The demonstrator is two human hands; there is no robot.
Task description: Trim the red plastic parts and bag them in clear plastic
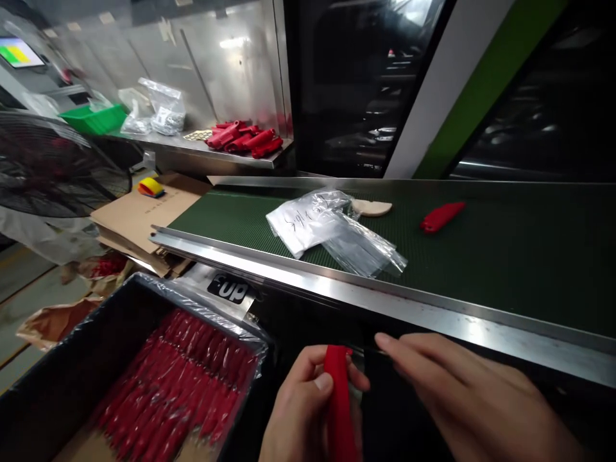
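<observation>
My left hand [301,410] grips a long red plastic part [339,404] upright at the bottom centre, thumb pressed on its face. My right hand [462,398] reaches in from the right, its fingertips close to the top of that part; whether it pinches a small dark tool I cannot tell. Both hands hover in front of the steel rail [385,301] of a green conveyor belt [505,250]. One more red part [441,216] lies on the belt at the right.
A black bin lined with plastic [72,378] holds several rows of red parts at lower left. Clear plastic bags [332,231] and a beige piece [371,206] lie on the belt. A steel shelf [192,147] carries a red-part pile [243,138], bagged items and a green tray. A fan stands left.
</observation>
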